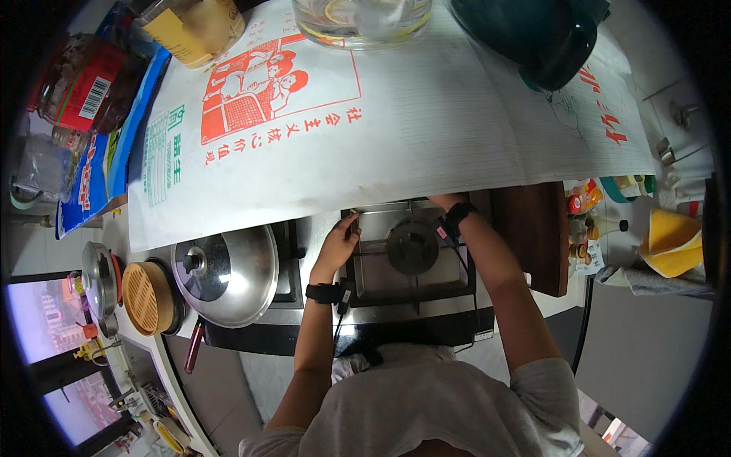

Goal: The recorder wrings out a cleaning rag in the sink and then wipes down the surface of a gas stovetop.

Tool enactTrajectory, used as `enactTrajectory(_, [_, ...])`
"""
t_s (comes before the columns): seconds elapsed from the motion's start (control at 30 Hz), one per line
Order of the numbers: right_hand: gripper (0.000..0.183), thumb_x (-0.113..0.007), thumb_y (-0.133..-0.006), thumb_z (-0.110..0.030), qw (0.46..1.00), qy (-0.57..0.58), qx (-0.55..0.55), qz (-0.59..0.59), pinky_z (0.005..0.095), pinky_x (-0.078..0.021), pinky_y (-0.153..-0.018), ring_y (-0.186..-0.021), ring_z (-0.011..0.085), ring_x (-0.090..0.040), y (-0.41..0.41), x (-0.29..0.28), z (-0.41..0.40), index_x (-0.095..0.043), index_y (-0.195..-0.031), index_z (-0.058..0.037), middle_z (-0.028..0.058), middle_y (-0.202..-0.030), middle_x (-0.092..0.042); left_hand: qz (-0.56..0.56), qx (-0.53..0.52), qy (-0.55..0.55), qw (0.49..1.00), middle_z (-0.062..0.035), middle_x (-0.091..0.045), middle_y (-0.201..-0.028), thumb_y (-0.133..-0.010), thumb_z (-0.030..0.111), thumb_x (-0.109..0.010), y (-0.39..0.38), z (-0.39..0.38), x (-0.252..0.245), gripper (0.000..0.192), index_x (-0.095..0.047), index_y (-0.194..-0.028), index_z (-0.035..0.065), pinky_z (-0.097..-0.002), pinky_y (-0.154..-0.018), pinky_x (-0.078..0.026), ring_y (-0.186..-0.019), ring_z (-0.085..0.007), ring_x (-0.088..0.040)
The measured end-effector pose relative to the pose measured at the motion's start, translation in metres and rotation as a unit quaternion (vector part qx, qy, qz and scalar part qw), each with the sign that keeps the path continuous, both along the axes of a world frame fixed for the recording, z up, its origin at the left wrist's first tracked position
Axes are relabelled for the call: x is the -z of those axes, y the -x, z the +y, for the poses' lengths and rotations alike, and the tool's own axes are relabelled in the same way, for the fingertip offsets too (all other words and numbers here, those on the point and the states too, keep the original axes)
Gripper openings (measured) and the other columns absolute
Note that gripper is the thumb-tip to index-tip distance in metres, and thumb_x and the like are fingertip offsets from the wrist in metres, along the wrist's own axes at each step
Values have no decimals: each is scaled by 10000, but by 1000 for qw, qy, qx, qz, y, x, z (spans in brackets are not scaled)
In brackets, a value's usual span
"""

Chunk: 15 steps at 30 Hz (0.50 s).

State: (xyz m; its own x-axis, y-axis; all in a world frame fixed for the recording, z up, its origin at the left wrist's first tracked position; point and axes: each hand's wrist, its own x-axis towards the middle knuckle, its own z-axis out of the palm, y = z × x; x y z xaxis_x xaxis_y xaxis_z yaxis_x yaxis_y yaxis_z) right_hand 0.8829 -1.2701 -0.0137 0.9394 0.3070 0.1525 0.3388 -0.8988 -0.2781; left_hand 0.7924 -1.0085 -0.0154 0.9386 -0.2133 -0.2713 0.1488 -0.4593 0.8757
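My left hand [338,247] rests at the left rear corner of the black metal pan support [354,285] on the gas stove, its fingertips near the corner. Whether it grips the support cannot be told. My right hand [448,200] reaches to the back right of the same burner, with its fingers hidden under the edge of a printed white sheet [400,148]. The round burner [412,248] lies between both hands. A wok with a steel and glass lid [245,274] covers the left burner. Both wrists wear black bands with cables.
A dark wooden board [534,240] stands right of the stove, beside several bottles [608,227]. Left of the wok are a bamboo steamer [149,298] and a lidded pot [98,280]. Above, the sheet bears a glass vessel [362,25], a dark green container [531,40] and a yellow-labelled tub [194,31].
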Motion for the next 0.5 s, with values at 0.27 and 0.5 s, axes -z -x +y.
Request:
enactTrajectory(0.27, [459,-441,-740,85,983,-13,119,138,378,-494,-692,-796,297,-578,29,20,-28,-535,-1134,-131,108,-1152,-512,9,13,-2,1000,-204,-533,-1079,-805,183,-532,6,-15,1,387,-468,-1159,40,-310,-786,-429,-940,-306,-553])
enactTrajectory(0.5, [273,-489,-770,-113,940,-148,284,118,390,-469,-603,-707,307,-575,24,17,-56,-587,-1022,-81,120,-989,-588,5,59,-39,997,-139,-564,-1030,-815,129,-514,14,-35,2,374,-462,-1184,88,-286,-736,-427,-822,-201,-567])
